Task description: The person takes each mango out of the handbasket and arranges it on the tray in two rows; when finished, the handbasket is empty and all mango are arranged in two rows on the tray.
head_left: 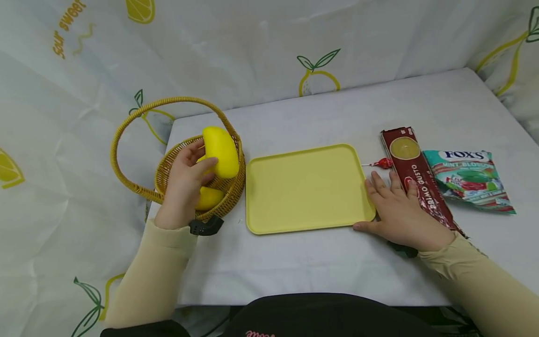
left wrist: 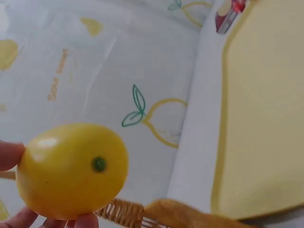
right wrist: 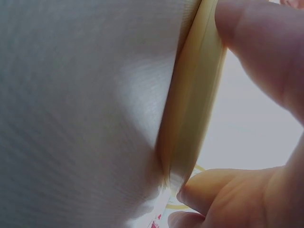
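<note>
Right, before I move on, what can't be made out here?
Inside of the basket, head view: partly covered by the left hand and the yellow fruit it holds, so the fruit count is uncertain.
Dark red pack, head view: the right hand covers part of it.
Pink lettering, head view: cut off by the bottom edge.
Red marks, right wrist view: too small to identify and cut off below.

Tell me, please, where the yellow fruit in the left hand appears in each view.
Head: the yellow fruit is left of centre, in the left hand, at the basket.
Left wrist: lower left, green stem spot facing the camera.
Right wrist: not in it.
Shared landmark: the yellow tray, near the middle in head, at right in left wrist, edge-on in right wrist.
</note>
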A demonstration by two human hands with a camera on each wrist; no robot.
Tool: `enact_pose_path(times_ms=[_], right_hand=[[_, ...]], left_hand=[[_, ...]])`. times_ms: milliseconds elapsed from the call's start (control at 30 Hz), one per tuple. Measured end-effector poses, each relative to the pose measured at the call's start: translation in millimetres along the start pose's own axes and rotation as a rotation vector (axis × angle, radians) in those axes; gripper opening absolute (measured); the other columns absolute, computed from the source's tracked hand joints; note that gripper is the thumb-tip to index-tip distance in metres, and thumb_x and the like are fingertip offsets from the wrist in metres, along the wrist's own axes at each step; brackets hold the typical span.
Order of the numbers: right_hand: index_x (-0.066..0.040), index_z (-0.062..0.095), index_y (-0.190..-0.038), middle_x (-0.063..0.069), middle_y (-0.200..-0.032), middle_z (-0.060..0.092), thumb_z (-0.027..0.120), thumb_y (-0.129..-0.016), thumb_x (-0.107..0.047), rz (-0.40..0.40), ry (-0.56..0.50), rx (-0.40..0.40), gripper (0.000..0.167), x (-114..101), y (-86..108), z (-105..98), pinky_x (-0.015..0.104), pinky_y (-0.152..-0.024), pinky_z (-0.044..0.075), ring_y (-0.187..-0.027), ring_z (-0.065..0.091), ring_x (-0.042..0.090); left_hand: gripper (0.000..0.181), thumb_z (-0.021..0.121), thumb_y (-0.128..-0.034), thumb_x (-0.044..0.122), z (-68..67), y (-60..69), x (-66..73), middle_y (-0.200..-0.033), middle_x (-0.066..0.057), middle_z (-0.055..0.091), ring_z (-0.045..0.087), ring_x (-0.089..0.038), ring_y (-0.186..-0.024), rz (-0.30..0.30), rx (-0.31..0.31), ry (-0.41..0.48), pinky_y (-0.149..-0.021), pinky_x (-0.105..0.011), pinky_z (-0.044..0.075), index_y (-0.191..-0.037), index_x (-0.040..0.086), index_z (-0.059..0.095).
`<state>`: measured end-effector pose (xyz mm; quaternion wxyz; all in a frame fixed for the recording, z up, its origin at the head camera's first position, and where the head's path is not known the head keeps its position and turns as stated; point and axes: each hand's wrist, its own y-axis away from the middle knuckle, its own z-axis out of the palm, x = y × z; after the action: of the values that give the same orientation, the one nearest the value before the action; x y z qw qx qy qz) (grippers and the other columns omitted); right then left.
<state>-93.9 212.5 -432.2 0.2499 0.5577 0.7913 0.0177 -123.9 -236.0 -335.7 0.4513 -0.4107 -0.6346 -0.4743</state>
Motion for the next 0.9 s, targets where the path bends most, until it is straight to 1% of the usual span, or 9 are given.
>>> enact_pose_path(times_ms=[100,167,267,367,433,567,667,767,900], right_hand=[[0.013,0.021,-0.169,0.037,-0.178,0.006,0.084,-0.091,-0.064,0.0,-0.003,-0.001,0.126,2,1.2,1,0.085,-0.119,-0.02,-0.161,-0.019,0.064],[0.012,0.021,-0.169,0.037,-0.179,0.006,0.083,-0.091,-0.064,0.001,-0.004,-0.001,0.126,3,1.4,1,0.085,-0.118,-0.02,-0.161,-0.019,0.063],[0.011,0.02,-0.17,0.036,-0.179,0.005,0.082,-0.091,-0.066,0.004,-0.001,0.001,0.126,4,1.1,1,0.086,-0.119,-0.02,-0.162,-0.02,0.062],[0.01,0.02,-0.171,0.035,-0.179,0.005,0.082,-0.091,-0.066,0.005,-0.005,0.001,0.126,3,0.3,2,0.086,-0.119,-0.019,-0.162,-0.019,0.062],[0.01,0.021,-0.171,0.035,-0.18,0.006,0.082,-0.091,-0.066,0.006,-0.012,-0.002,0.126,2,0.8,1,0.085,-0.119,-0.02,-0.162,-0.019,0.061],[0.01,0.022,-0.17,0.035,-0.18,0.008,0.083,-0.091,-0.065,0.007,-0.015,0.001,0.126,0,1.8,1,0.087,-0.119,-0.017,-0.163,-0.017,0.062],[0.009,0.022,-0.17,0.034,-0.18,0.008,0.083,-0.09,-0.065,0.007,-0.014,0.005,0.126,-1,2.3,1,0.088,-0.119,-0.016,-0.163,-0.014,0.063],[0.009,0.023,-0.17,0.033,-0.18,0.008,0.083,-0.09,-0.065,0.007,-0.025,0.002,0.125,-2,3.3,-1,0.086,-0.119,-0.019,-0.164,-0.015,0.062],[0.009,0.024,-0.17,0.032,-0.181,0.006,0.082,-0.092,-0.065,0.012,-0.03,-0.004,0.123,-2,5.4,-2,0.082,-0.12,-0.023,-0.164,-0.016,0.06]], left_hand=[[0.061,0.07,-0.1044,0.004,16.6,10.6,0.7,-0.148,-0.002,0.056,0.062,-0.021,-0.123,0.082,-0.067,0.073,-0.094,-0.026,0.058,-0.161,0.014,0.049],[0.062,0.068,-0.103,-0.001,29.5,18.0,1.1,-0.145,-0.002,0.056,0.062,-0.021,-0.12,0.123,-0.126,0.115,-0.093,-0.025,0.058,-0.16,0.011,0.048],[0.064,0.068,-0.1009,-0.005,50.7,26.6,0.0,-0.145,-0.004,0.056,0.061,-0.021,-0.12,0.143,-0.208,0.172,-0.095,-0.024,0.058,-0.16,0.009,0.048],[0.065,0.069,-0.0996,-0.005,72.7,29.5,-4.7,-0.148,-0.008,0.056,0.062,-0.023,-0.121,0.143,-0.273,0.2,-0.097,-0.026,0.059,-0.16,0.009,0.048],[0.066,0.07,-0.0989,-0.005,88.3,28.5,-9.2,-0.15,-0.01,0.056,0.062,-0.024,-0.121,0.131,-0.303,0.209,-0.097,-0.027,0.06,-0.159,0.009,0.048],[0.065,0.071,-0.0994,-0.002,119.9,20.5,-19.3,-0.152,-0.013,0.056,0.063,-0.027,-0.122,0.091,-0.353,0.203,-0.098,-0.031,0.061,-0.159,0.009,0.048],[0.064,0.072,-0.1008,0.0,142.3,12.0,-26.2,-0.154,-0.013,0.057,0.065,-0.029,-0.125,0.038,-0.369,0.181,-0.099,-0.036,0.062,-0.16,0.011,0.048],[0.063,0.073,-0.1019,0.003,164.0,1.6,-33.3,-0.154,-0.01,0.059,0.066,-0.03,-0.129,-0.025,-0.369,0.156,-0.101,-0.043,0.062,-0.159,0.015,0.05],[0.061,0.073,-0.1037,0.007,192.5,-13.7,-43.0,-0.153,-0.008,0.06,0.067,-0.031,-0.131,-0.121,-0.376,0.154,-0.105,-0.05,0.061,-0.159,0.017,0.05]])
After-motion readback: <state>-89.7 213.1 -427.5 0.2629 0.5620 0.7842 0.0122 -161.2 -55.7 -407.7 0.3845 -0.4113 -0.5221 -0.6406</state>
